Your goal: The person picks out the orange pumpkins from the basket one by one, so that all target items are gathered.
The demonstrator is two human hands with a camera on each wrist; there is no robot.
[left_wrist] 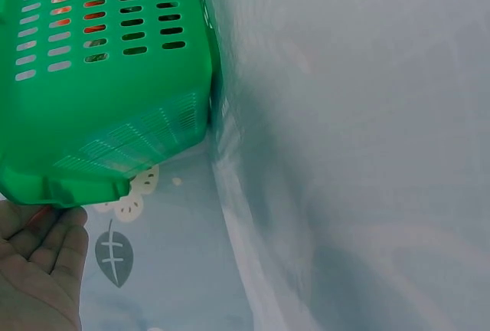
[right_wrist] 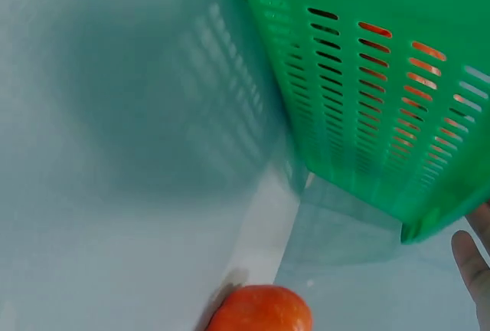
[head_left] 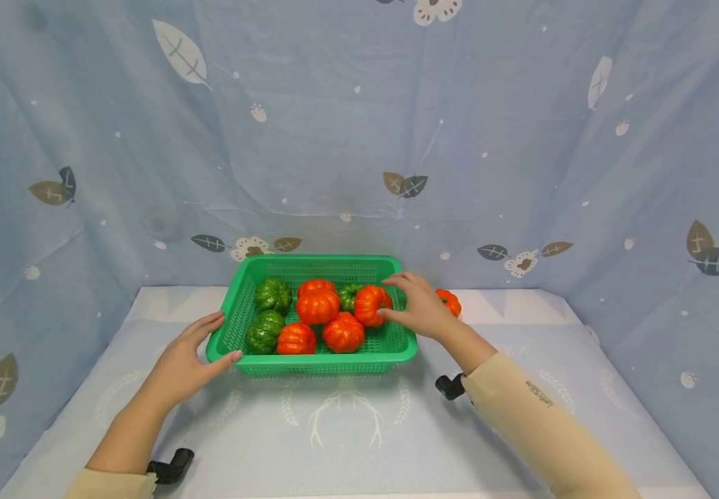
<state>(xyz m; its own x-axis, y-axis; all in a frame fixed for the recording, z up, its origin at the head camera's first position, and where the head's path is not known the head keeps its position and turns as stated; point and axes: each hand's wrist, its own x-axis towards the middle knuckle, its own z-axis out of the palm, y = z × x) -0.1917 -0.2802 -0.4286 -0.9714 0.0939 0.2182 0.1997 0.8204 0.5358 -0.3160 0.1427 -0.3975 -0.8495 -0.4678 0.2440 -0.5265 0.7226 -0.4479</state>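
A green plastic basket (head_left: 328,360) holds several small orange pumpkins (head_left: 318,306) and green pumpkins (head_left: 264,331). My left hand (head_left: 181,364) is at the basket's left end, thumb and fingers spread, fingertips touching the rim. In the left wrist view its fingers (left_wrist: 57,239) lie just below the rim. Over the basket's right end reaches my right hand (head_left: 418,308), thumb and fingers parted beside the rightmost orange pumpkin (head_left: 370,305), whose stem end faces the hand. Whether the fingertips touch that pumpkin is unclear. Only part of the right hand (right_wrist: 475,262) shows in the right wrist view.
Another orange pumpkin (head_left: 449,302) lies on the table outside the basket, behind the right hand; the right wrist view also shows an orange pumpkin (right_wrist: 262,312). A patterned cloth covers the table (head_left: 347,423), and a blue leaf-print curtain (head_left: 334,138) hangs behind.
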